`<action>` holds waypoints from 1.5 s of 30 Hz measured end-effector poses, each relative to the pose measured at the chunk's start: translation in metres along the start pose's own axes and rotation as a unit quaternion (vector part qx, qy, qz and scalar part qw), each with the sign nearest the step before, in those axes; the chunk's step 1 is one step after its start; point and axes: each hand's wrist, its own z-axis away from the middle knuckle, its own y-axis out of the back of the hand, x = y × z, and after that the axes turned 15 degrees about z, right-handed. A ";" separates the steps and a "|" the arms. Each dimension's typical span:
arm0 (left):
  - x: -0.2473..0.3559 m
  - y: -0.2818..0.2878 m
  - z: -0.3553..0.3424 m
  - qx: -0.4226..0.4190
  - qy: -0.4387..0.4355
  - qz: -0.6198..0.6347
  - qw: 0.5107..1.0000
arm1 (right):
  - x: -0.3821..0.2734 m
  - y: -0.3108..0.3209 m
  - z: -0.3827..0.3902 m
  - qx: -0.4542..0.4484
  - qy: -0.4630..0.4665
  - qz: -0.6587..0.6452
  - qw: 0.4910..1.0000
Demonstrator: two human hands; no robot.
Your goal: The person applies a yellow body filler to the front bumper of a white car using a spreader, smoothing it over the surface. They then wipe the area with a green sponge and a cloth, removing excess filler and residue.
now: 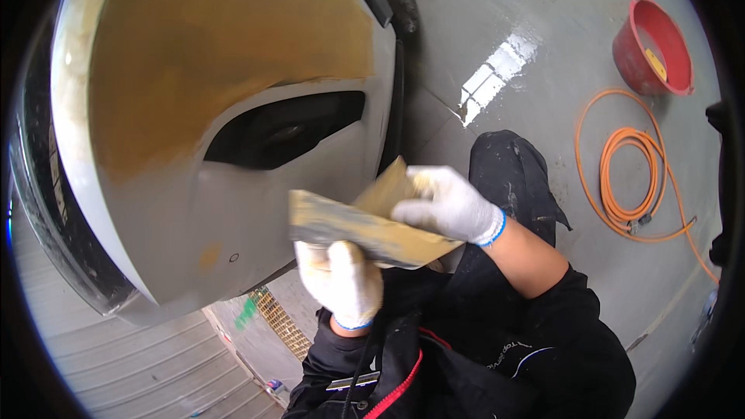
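Observation:
My left hand (337, 279), in a white knit glove, grips a flat board (349, 229) smeared with yellow and grey from below. My right hand (446, 206), gloved the same way, holds a thinner khaki plate (380, 186) tilted over that board; its fingertips are partly hidden and a little blurred. Both pieces are in front of a pale car body panel (264, 217), which has a broad patch of yellowish-brown filler (194, 23) on its upper part and a dark recess (279, 128) in the middle.
A red bucket (652, 39) with a yellow item inside sits on the grey floor (528, 85) at the upper right. A coiled orange hose (621, 174) lies below it. My dark-clad knee (504, 163) is right of the panel. A grooved pale surface (155, 365) is at lower left.

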 end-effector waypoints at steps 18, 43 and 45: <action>0.099 0.070 -0.003 -0.055 -0.132 0.264 0.954 | -0.158 -0.092 -0.078 0.129 0.423 0.614 0.654; 0.046 0.029 0.004 0.254 -0.160 -0.050 0.953 | -0.103 -0.042 -0.018 0.046 0.567 0.163 0.806; 0.043 0.029 0.004 0.261 -0.131 -0.132 0.947 | -0.080 -0.048 0.002 -0.055 0.463 0.093 0.880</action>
